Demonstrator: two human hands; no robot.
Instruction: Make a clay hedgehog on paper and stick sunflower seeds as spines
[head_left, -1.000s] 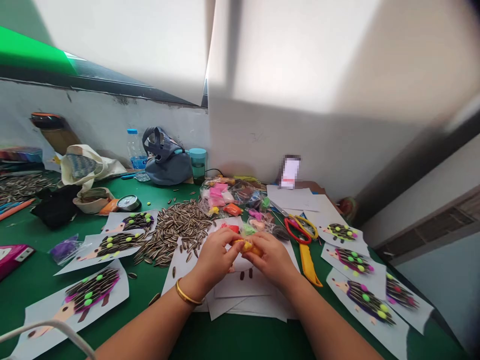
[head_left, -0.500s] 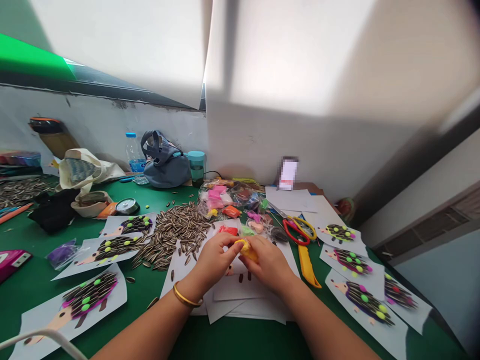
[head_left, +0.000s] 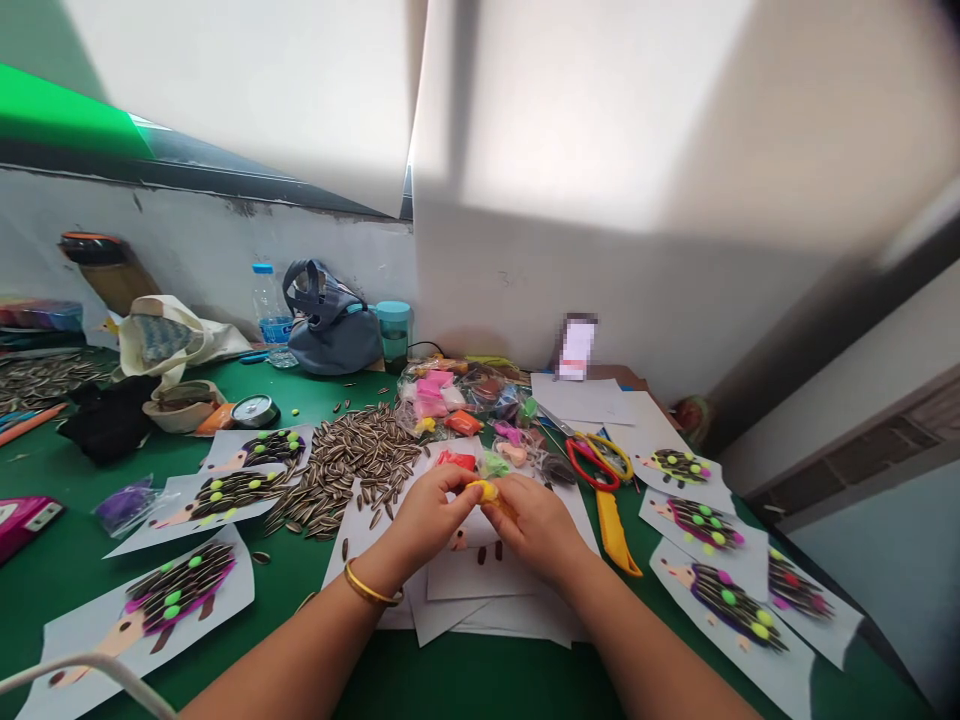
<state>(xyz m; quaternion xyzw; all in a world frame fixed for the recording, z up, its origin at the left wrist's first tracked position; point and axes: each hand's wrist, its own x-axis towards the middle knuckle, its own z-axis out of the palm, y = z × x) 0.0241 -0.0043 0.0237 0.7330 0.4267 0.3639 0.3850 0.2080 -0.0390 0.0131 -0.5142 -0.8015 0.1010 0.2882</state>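
My left hand (head_left: 433, 512) and my right hand (head_left: 534, 520) meet over a stack of white paper (head_left: 480, 580). Between their fingertips is a small yellow lump of clay (head_left: 486, 492), pinched from both sides. Its wrapping, if any, is too small to make out. Under the hands, the top sheet shows a partly hidden drawing with dark little legs. Just behind my left fingers lies a red clay packet (head_left: 456, 460), with a light green one (head_left: 495, 463) beside it. A heap of striped sunflower seeds (head_left: 352, 465) spreads to the left of the paper.
Hedgehog pictures made with seeds lie at left (head_left: 176, 595) and right (head_left: 731, 600). Red-handled scissors (head_left: 592, 465) and a yellow cutter (head_left: 616, 535) are right of my hands. Clay packets (head_left: 431, 395), a blue-grey bag (head_left: 334, 330) and a water bottle (head_left: 270, 320) stand further back.
The yellow lump between my fingers shows less than before and my fingers have shifted slightly around it. Both hands remain over the paper.
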